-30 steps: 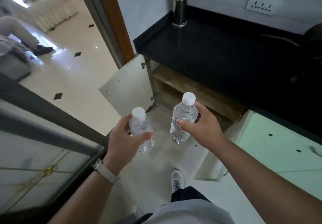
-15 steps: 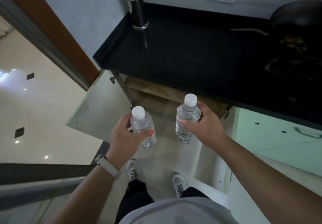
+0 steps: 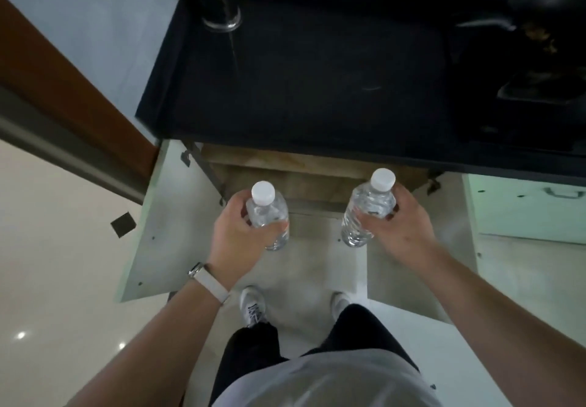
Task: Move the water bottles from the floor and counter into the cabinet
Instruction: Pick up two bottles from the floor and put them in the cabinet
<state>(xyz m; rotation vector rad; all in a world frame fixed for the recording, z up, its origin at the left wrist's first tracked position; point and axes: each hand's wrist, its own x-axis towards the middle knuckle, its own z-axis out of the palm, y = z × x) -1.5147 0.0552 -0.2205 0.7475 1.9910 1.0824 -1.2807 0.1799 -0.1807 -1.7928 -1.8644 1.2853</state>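
Both hands have come square to the open cabinet (image 3: 304,181), just beyond: left hand (image 3: 236,241) and right hand (image 3: 402,232) each wrap an upright bottle (image 3: 268,216), (image 3: 367,210).

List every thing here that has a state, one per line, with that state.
Left hand: closed around a bottle.
Right hand: closed around a bottle.
Left bottle: capped, upright, held off the floor.
Right bottle: capped, slightly tilted, held off the floor.
Left cabinet door: swung open.
Right cabinet door: swung open.
Cabinet: open, wooden shelf showing.
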